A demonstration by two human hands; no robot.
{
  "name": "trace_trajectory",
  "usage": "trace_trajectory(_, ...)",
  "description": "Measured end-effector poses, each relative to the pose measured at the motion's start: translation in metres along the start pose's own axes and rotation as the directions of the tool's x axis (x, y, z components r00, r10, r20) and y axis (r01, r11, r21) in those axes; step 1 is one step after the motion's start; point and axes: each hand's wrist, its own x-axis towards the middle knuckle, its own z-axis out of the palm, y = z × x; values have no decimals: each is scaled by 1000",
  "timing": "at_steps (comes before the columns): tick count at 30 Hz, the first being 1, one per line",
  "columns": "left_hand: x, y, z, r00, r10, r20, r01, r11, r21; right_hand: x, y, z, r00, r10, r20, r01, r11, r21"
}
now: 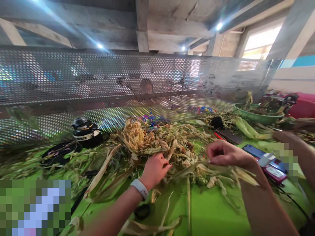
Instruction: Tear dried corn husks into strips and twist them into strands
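My left hand [155, 171], with a white watch band [139, 189] at the wrist, rests at the front of a heap of dried corn husks [177, 141]. Its fingers are curled; what lies under them is hidden. To the right, my right hand [227, 154] is closed in a pinch, thumb against forefinger, on a long dry corn husk strip [190, 169]. This strip slants down toward my left hand. Just behind my left hand stands a rounded, flower-like bundle of pale husks [134, 136]. Loose husk pieces lie below both hands.
A green basin [259, 114] of plant material stands at the right. Phones [261, 155] with a white plug lie near another person's arm [292, 144]. A black device [86, 132] sits at the left, before a perforated metal screen [147, 78]. Husks litter the green tabletop [214, 213].
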Motion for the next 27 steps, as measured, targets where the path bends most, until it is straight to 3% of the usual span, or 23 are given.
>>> trace_trajectory(2,-4,-8,-1,999,-26,41,27,999,-46,-4,0,-2,996,0,-94,7,997,74)
trace_trajectory(5,-10,-15,-3,1000,-27,14,28,991,-132,7,8,0,986,-20,-166,42,990,134)
trace_trajectory(7,-13,-17,-6,1000,-22,-12,20,983,-181,22,18,4,993,-16,-118,25,997,72)
trace_trajectory(9,-17,-19,-9,999,-13,-36,5,978,-207,39,32,6,992,71,-100,-82,991,-109)
trace_trajectory(12,-24,-23,-14,999,1,-43,-11,975,-221,57,48,8,910,74,-409,-236,902,-361)
trace_trajectory(14,-28,-26,-17,1000,-4,-26,-3,973,-229,64,51,8,864,18,-503,-271,859,-435)
trace_trajectory(20,-31,-30,-23,998,-61,-1,59,966,-252,99,33,4,865,-80,-495,-257,777,-575)
trace_trajectory(27,-43,-31,-27,1000,-7,18,12,968,-252,198,30,-5,893,-74,-443,-264,712,-651)
